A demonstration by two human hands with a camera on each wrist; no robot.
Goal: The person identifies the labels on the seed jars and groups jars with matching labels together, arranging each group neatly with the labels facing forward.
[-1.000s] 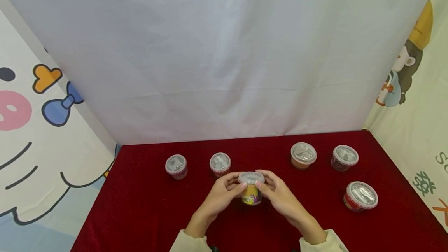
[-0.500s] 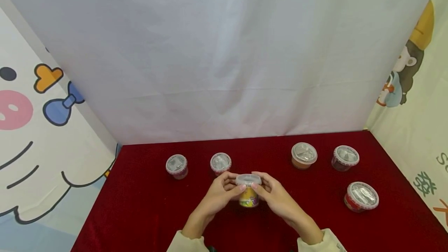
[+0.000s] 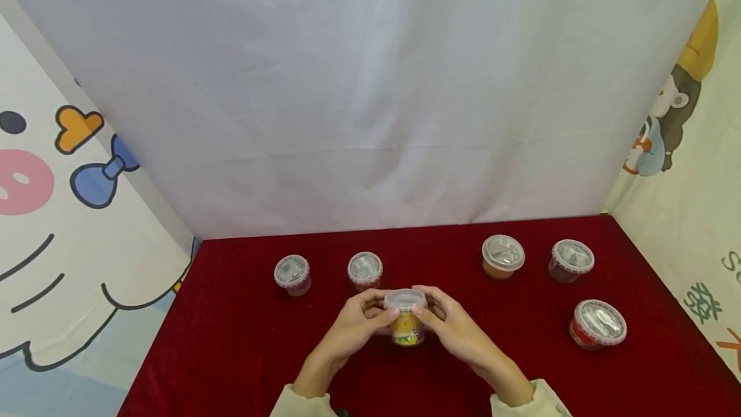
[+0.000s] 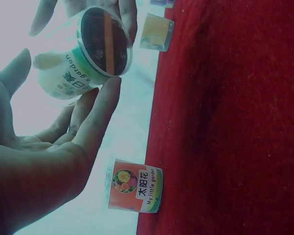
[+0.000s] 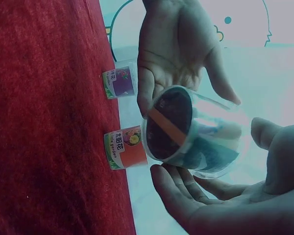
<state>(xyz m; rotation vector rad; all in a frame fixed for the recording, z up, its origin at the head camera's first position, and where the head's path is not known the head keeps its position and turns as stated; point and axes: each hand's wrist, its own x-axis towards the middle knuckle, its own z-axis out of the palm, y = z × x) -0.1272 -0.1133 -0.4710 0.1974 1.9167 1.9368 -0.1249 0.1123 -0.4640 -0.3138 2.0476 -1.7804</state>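
Observation:
Between my two hands is a small clear plastic planting cup (image 3: pixel 408 329) with a translucent lid and a yellow flowered label. My left hand (image 3: pixel 354 325) grips its left side, thumb on the front below the lid and fingers around the back. On the other side my right hand (image 3: pixel 460 333) holds it the same way. The left wrist view shows the cup (image 4: pixel 71 68) raised above the red cloth, its dark base crossed by an orange strip. That base also faces the camera in the right wrist view, where the cup (image 5: pixel 213 139) is tilted.
On the red cloth (image 3: pixel 231 346) stand more lidded cups: one (image 3: pixel 292 275) at the back left, one (image 3: pixel 365 271) behind my left hand, and three to the right, including a red-labelled cup (image 3: pixel 597 325). A white curtain (image 3: pixel 370 95) hangs behind.
Both hands have moved slightly left and toward me with the cup between them. Its label has turned a little to the right. The other cups stay in place.

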